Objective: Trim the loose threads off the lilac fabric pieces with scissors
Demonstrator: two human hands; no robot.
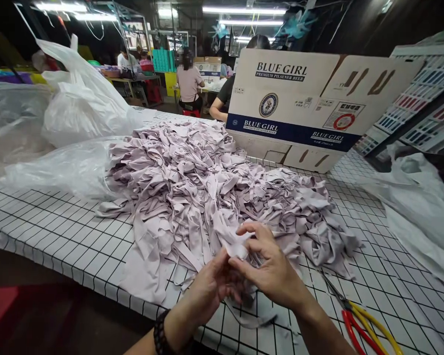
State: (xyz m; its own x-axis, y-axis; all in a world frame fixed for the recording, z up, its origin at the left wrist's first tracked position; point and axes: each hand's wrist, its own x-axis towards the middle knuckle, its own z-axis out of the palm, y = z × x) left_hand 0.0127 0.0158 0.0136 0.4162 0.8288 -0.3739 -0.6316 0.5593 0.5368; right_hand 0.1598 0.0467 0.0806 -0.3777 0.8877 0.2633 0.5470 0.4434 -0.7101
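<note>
A pale lilac fabric piece point(227, 231) is pinched between my two hands at the near edge of a large heap. My left hand point(216, 283), with a dark beaded bracelet on its wrist, closes thumb and fingers on the cloth from below. From the right, my right hand point(268, 261) grips the same cloth, its thumb close to the left thumb and its fingers curled. Behind them spreads the heap of lilac fabric pieces point(185, 177), many with narrow strips. A loose strip point(255, 321) hangs down below my hands onto the table.
Scissors with red and yellow handles point(355, 315) lie at the right on the grid-patterned tablecloth point(70, 236). A cardboard box point(292, 98) stands behind the heap. Plastic bags point(81, 108) crowd the left, another plastic bag point(418, 197) the right. Several people sit at tables farther back.
</note>
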